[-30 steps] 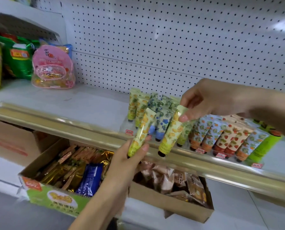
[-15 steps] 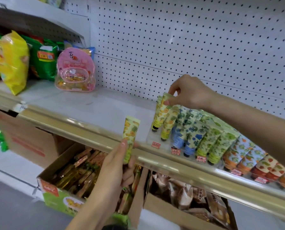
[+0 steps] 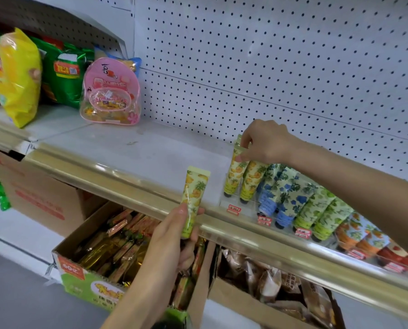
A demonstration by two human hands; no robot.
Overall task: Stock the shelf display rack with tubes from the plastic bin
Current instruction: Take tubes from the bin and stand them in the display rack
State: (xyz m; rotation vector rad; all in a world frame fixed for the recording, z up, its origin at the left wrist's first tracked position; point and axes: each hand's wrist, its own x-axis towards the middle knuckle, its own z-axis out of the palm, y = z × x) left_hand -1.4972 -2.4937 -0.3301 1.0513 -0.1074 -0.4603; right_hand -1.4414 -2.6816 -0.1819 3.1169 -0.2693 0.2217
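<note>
The perforated back panel [image 3: 269, 55] and the grey shelf [image 3: 131, 148] with its gold front rail [image 3: 117, 176] are recorded. An open cardboard box [image 3: 79, 271] of wrapped bars is noted below the rail, at near left. The clear display rack [image 3: 245, 207] is seen at the right of the shelf, filled with rows of patterned tubes leaning back, caps down.

The right hand [image 3: 267, 143] is held over the rack's left end. Thumb and fingertips are closed in a pinch on the crimped top of a pineapple tube [image 3: 235, 172], which is seated cap down in the leftmost column. One second earlier this tube was held tilted in front of the rack's middle. Half a second earlier it was already at the left column.

The left hand [image 3: 174, 236] is held in front of the rail, its fingers curled round the lower part of a second pineapple tube [image 3: 194, 198]. This tube is held nearly upright, less tilted than one second earlier.
</note>
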